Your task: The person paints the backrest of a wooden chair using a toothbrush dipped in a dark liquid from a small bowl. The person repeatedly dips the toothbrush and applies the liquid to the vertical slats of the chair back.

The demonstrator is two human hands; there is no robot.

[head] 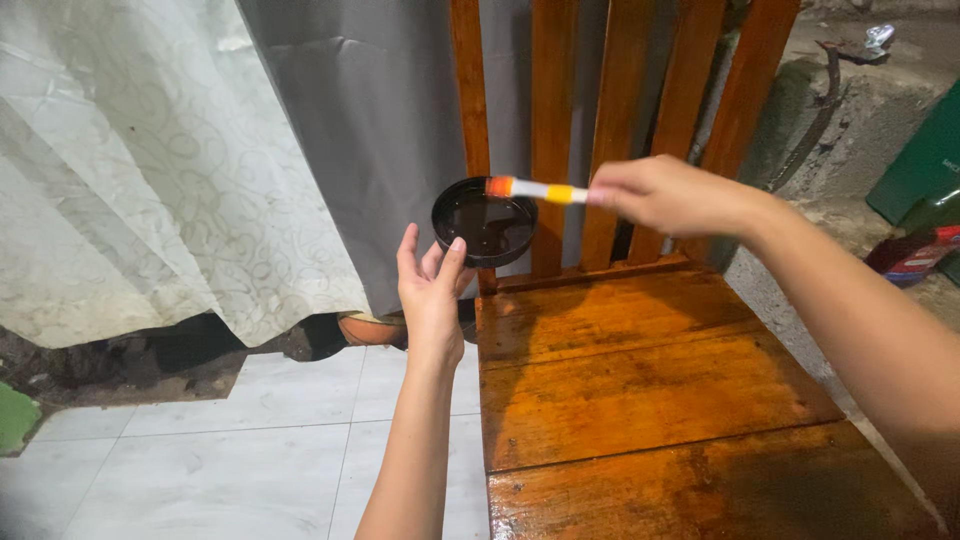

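Black round plastic lid [485,222] of dark stain sat pinched in our left hand [432,290]; at three o'clock, our right hand [665,195] gripped the orange-and-white brush [535,189], best dipped shallowly, we judged.

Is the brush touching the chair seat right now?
No, the brush in the right hand dips into the black dish held up by the left hand.
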